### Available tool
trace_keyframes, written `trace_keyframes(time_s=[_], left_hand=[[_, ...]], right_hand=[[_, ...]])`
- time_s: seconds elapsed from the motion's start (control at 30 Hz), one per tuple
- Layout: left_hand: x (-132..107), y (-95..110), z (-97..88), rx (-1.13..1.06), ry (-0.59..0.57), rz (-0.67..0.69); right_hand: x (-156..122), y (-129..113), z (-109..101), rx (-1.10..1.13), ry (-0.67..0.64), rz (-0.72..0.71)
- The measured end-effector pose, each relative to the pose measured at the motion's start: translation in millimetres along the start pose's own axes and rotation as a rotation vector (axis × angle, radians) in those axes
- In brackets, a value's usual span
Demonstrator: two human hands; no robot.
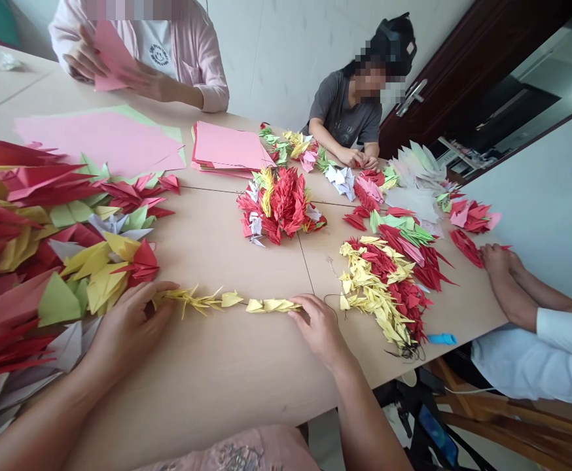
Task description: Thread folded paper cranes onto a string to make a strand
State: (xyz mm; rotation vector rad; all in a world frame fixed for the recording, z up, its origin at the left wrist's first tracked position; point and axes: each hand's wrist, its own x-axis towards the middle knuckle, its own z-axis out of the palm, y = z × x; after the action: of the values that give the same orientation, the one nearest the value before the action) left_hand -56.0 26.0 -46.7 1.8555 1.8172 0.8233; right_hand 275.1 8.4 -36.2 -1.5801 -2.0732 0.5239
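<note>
Yellow paper strand (pixel 271 305) spans near side of central red bundle (pixel 286 206). Left hand (pixel 131 320), near-left of bundle, pinches one end; right hand (pixel 320 330), nearer than bundle, pinches other. Probably best: light tension, pieces eased along gently, folds uncrushed.

We hold a yellow paper string (pixel 231 299) between left hand (pixel 133 320) and right hand (pixel 321 328), a pink paper stack (pixel 232 145) at its twelve o'clock.
</note>
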Motion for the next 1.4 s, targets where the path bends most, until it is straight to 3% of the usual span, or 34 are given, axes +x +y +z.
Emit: trace_keyframes(time_s=[0.4,0.87,1.2,1.4], left_hand=[[2.0,-2.6,2.0,0.026,-0.012,-0.014],[2.1,3.6,-1.4,0.025,-0.037,0.012],[2.0,2.5,-2.1,0.023,-0.042,0.013],[2.6,3.3,-2.0,0.026,-0.045,0.015]], right_hand=[[-11.5,9.2,-13.9,-0.008,-0.007,0.079],[8.4,-3.6,1.1,-0.094,-0.084,-0.03],[2.6,1.9,-12.1,-0.133,-0.095,0.011],[15.9,-8.6,-5.3,-0.131,-0.13,-0.045]])
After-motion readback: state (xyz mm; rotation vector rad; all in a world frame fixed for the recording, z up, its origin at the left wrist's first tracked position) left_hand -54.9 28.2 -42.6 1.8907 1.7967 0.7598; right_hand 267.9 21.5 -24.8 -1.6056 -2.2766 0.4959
